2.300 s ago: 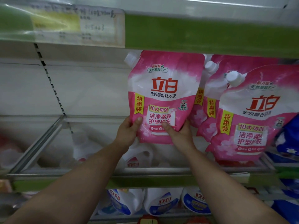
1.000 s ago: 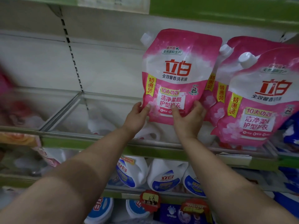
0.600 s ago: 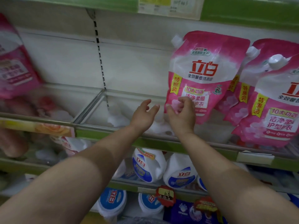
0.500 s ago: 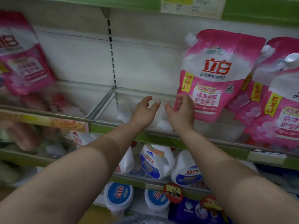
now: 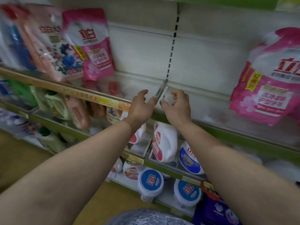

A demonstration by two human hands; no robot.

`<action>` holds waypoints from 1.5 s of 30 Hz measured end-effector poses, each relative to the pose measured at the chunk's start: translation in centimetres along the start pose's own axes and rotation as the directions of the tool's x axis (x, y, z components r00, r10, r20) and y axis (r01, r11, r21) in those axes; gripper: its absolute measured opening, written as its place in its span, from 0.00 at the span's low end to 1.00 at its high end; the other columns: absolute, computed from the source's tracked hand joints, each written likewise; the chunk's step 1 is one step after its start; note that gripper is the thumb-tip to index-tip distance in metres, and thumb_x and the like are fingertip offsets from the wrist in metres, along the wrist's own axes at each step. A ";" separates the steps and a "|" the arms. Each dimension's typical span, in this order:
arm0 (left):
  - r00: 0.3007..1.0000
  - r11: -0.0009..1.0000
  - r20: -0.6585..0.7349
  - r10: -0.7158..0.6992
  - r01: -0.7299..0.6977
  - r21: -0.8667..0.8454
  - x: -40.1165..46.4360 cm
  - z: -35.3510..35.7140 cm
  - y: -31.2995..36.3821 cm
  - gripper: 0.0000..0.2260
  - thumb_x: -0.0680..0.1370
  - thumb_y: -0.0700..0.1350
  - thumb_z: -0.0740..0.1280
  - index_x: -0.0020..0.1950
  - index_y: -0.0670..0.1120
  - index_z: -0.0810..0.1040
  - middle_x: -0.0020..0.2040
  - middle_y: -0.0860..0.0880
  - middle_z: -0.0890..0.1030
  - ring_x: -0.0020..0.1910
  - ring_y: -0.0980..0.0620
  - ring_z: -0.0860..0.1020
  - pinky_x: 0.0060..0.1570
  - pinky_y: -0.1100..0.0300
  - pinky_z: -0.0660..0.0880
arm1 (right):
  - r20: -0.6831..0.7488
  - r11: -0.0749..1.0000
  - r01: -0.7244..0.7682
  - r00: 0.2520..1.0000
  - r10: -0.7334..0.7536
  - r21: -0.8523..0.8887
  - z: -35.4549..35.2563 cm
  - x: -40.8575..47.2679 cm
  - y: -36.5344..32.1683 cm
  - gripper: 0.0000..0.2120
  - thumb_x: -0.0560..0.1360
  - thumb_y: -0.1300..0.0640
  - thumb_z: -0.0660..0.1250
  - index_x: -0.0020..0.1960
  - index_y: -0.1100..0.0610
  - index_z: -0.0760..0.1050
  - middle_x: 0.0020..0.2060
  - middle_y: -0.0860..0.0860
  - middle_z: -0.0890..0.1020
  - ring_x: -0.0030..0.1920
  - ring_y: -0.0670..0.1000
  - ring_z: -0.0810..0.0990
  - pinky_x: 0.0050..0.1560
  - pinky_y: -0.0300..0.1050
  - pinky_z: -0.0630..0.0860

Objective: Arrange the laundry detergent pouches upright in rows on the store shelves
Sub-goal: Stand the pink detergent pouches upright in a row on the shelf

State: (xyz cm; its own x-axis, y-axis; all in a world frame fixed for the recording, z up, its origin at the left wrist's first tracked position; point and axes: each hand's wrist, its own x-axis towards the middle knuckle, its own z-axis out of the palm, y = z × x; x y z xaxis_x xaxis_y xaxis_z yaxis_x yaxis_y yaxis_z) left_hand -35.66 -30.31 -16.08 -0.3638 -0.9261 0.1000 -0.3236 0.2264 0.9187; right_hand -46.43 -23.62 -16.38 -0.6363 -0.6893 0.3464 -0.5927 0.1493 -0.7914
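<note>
Vs 0.5 s ago: R hand [image 5: 176, 106] was touching the lower corner of the pink-and-white plastic spouted detergent pouch [image 5: 267, 82]; now it's off it, well apart, and the pouch sits at 3 o'clock of the hands. View has swung left, so a second pink-and-white pouch [image 5: 90, 44] shows in full at 10 o'clock. L hand [image 5: 140, 105] and R hand hover side by side, near each other but not touching, in front of the clear plastic shelf divider [image 5: 159, 93]. Both hold nothing; fingers loosely curled, spread a bit, thumbs pointing inward. Containers: green-edged metal shelf [image 5: 243, 137] w/ clear front rail holds the right pouch in the bay right of the divider, standing but tilted, label facing out, lower edge behind the rail. Left bay holds the second pouch, upright, just beside a pale pink floral-print pouch [image 5: 53, 46] at its 9 o'clock; all blurred. Shelf below at 6 o'clock: white plastic jugs [image 5: 164, 142] w/ red and blue labels, lying w/ bottoms out; row under that, white jugs w/ round blue labels [image 5: 151, 181]. Pouch look: pink top and base, white middle band, red logo, yellow side tag; print too blurred to read, spout cannot tell.
</note>
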 end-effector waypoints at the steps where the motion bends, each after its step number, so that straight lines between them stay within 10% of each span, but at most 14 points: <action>1: 1.000 1.000 -0.012 -0.002 0.002 0.002 0.0 -1.1 -0.5 0.24 0.78 0.55 0.63 0.72 0.50 0.67 0.67 0.44 0.72 0.64 0.47 0.72 0.56 0.60 0.67 | 0.006 1.000 0.005 1.000 -0.005 -0.002 0.9 -0.2 -0.6 0.22 0.72 0.51 0.70 0.63 0.55 0.68 0.58 0.52 0.69 0.54 0.51 0.75 0.51 0.42 0.70; 21: 0.948 0.990 -0.296 -0.117 0.135 0.041 8.0 -12.0 -5.3 0.19 0.76 0.57 0.65 0.63 0.49 0.71 0.56 0.47 0.76 0.51 0.42 0.79 0.52 0.44 0.77 | 0.240 0.991 0.121 0.962 -0.132 0.060 12.2 6.1 -5.9 0.23 0.72 0.48 0.69 0.62 0.54 0.67 0.59 0.52 0.69 0.54 0.52 0.75 0.48 0.43 0.70; 28: 0.927 0.992 -0.356 -0.120 0.102 -0.071 11.8 -14.2 -6.6 0.24 0.77 0.53 0.67 0.69 0.47 0.66 0.48 0.54 0.75 0.44 0.57 0.76 0.40 0.64 0.70 | 0.282 0.988 0.144 0.947 -0.156 0.061 15.0 8.1 -5.2 0.24 0.72 0.50 0.70 0.63 0.57 0.68 0.59 0.55 0.70 0.54 0.54 0.75 0.49 0.41 0.69; 33: 0.928 0.986 -0.343 -0.144 0.103 -0.134 15.1 -15.8 -6.9 0.30 0.75 0.54 0.68 0.73 0.45 0.62 0.65 0.44 0.74 0.61 0.45 0.75 0.62 0.46 0.72 | 0.282 0.986 0.154 0.945 -0.164 0.057 16.7 8.8 -5.6 0.24 0.71 0.50 0.71 0.63 0.56 0.67 0.58 0.54 0.70 0.53 0.53 0.75 0.52 0.47 0.73; 39: 0.938 0.985 -0.304 -0.168 0.151 -0.079 19.4 -17.6 -7.4 0.37 0.72 0.59 0.70 0.74 0.47 0.58 0.69 0.45 0.71 0.64 0.43 0.73 0.62 0.42 0.71 | 0.192 0.993 0.097 0.975 -0.109 0.072 18.7 10.3 -6.8 0.24 0.70 0.50 0.72 0.62 0.56 0.68 0.54 0.50 0.69 0.50 0.49 0.73 0.51 0.43 0.71; 45: 0.967 0.984 -0.213 -0.141 0.113 -0.138 22.7 -18.8 -7.8 0.34 0.72 0.53 0.73 0.72 0.47 0.61 0.60 0.49 0.76 0.59 0.48 0.77 0.49 0.59 0.75 | 0.113 0.997 0.043 0.992 -0.050 0.061 20.5 10.3 -6.7 0.25 0.70 0.50 0.72 0.63 0.55 0.68 0.53 0.47 0.68 0.48 0.46 0.73 0.42 0.32 0.67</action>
State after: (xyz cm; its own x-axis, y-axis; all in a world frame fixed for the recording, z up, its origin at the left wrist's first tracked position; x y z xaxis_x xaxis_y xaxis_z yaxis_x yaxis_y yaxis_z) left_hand -24.97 -58.76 -13.80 -0.1205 -0.9915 0.0488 -0.2386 0.0766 0.9681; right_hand -38.88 -46.24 -17.89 -0.5461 -0.7716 0.3262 -0.5885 0.0763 -0.8049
